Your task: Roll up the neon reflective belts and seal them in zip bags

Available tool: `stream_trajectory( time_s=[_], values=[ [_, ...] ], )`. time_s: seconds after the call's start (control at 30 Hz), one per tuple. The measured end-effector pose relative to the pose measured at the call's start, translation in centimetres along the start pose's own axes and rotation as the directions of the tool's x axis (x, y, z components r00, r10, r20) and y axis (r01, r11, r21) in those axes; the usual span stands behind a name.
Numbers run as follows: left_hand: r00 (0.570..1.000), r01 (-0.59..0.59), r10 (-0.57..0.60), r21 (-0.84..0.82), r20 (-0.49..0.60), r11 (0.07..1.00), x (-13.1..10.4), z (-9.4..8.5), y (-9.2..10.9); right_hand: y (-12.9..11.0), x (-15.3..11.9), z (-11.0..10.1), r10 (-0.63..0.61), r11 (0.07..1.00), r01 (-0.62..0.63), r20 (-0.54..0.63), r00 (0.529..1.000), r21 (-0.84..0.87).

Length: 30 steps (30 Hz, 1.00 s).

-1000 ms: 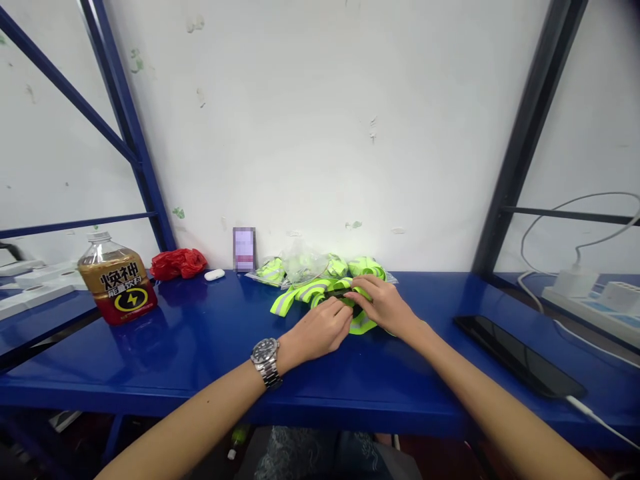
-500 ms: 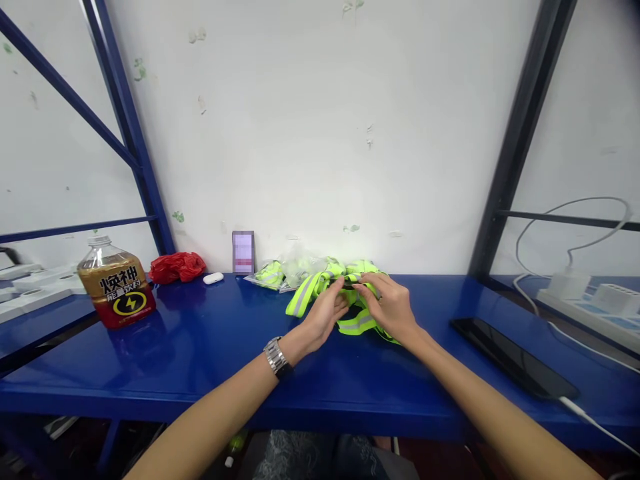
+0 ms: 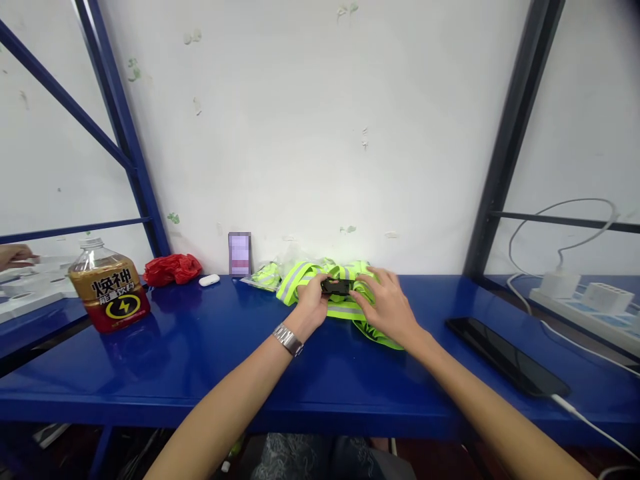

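A glossy blue counter [image 3: 210,360] runs beneath the hands and past them on both sides, backed by a white wall [image 3: 300,133] with scuffs and peeled patches. A blue metal post [image 3: 131,153] rises beyond the hands to the left, a darker post [image 3: 507,153] to the right. Left of the hands stand a drink bottle [image 3: 110,287], a crumpled red bag [image 3: 173,269], a small white case [image 3: 209,280] and an upright phone [image 3: 240,255]; farther left, another person's hand [image 3: 15,255] is over white power strips [image 3: 30,293]. To the right of the hands a black phone [image 3: 505,357] lies plugged into a white cable, with a power strip [image 3: 595,313] beyond it. The black buckle [image 3: 336,287] sits between the hands, its long axis running roughly left to right, one end toward each. The left hand [image 3: 313,301] pinches its left end; the right hand [image 3: 387,303] is curved at the other, fingers bent narrowly, though I cannot tell whether they grip it. Yellow-green reflective straps [image 3: 345,311] are bunched around and beneath both hands, one loop lying below the right.
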<state>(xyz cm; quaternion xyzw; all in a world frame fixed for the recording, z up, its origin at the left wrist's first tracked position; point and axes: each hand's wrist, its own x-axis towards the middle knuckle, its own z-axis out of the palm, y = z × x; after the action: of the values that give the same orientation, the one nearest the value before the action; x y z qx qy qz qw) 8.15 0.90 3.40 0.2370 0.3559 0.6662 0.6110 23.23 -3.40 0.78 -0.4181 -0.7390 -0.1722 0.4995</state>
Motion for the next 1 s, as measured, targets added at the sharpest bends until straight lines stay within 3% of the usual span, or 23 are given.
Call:
stream_trajectory(
  time_s=[0.07, 0.1, 0.17, 0.2, 0.27, 0.33, 0.4, 0.5, 0.57, 0.63, 0.7, 0.8, 1.0],
  values=[
    [0.999, -0.023, 0.022, -0.032, -0.033, 0.999, 0.2, 0.6, 0.2, -1.1, -0.3, -0.1, -0.024, 1.000, 0.023, -0.047, 0.999, -0.020],
    [0.999, -0.033, 0.031, -0.043, -0.041, 0.999, 0.1, 0.9, 0.3, -1.7, -0.6, 0.0, -0.075, 0.996, 0.075, -0.007, 0.997, 0.047],
    [0.998, -0.051, 0.049, -0.059, -0.040, 0.997, -0.1, 1.4, 0.6, -2.9, -1.0, 0.6, -0.160, 0.959, 0.110, 0.179, 0.971, 0.262],
    [0.998, -0.058, 0.056, -0.064, -0.032, 0.996, -0.3, 1.6, 0.7, -3.3, -1.2, 1.0, -0.138, 0.936, 0.036, 0.271, 0.953, 0.349],
    [0.998, -0.062, 0.062, -0.070, -0.003, 0.996, -0.7, 1.8, 1.1, -3.9, -1.3, 2.1, 0.024, 0.846, -0.220, 0.377, 0.926, 0.485],
    [0.998, -0.047, 0.049, -0.065, 0.027, 0.997, -1.2, 1.8, 1.4, -4.0, -1.2, 3.2, 0.172, 0.613, -0.451, 0.447, 0.878, 0.649],
    [0.998, -0.031, 0.034, -0.057, 0.057, 0.998, -1.6, 1.6, 1.7, -4.0, -0.8, 3.9, 0.253, 0.281, -0.575, 0.519, 0.816, 0.768],
    [0.999, -0.048, 0.049, -0.044, 0.021, 0.998, -1.9, 1.1, 1.8, -4.2, 0.0, 4.6, 0.286, -0.177, -0.609, 0.632, 0.720, 0.774],
    [0.997, -0.069, 0.068, -0.037, -0.044, 0.997, -2.0, 0.8, 1.6, -4.7, 0.3, 4.9, 0.256, -0.349, -0.613, 0.702, 0.665, 0.709],
    [0.994, -0.079, 0.077, -0.034, -0.074, 0.996, -2.1, 0.6, 1.5, -5.3, 0.6, 5.3, 0.232, -0.417, -0.618, 0.736, 0.637, 0.666],
    [0.993, -0.089, 0.085, -0.044, -0.078, 0.995, -2.2, 0.5, 1.5, -5.9, 0.7, 5.6, 0.246, -0.439, -0.590, 0.722, 0.647, 0.678],
    [0.993, -0.093, 0.087, -0.076, -0.079, 0.993, -2.4, 0.4, 1.7, -6.4, 0.8, 5.9, 0.278, -0.441, -0.538, 0.680, 0.679, 0.718],
    [0.997, -0.073, 0.073, -0.014, -0.021, 0.997, -2.6, 0.0, 1.4, -5.3, 1.1, 6.2, 0.268, -0.409, -0.570, 0.691, 0.671, 0.712]
  ],
)
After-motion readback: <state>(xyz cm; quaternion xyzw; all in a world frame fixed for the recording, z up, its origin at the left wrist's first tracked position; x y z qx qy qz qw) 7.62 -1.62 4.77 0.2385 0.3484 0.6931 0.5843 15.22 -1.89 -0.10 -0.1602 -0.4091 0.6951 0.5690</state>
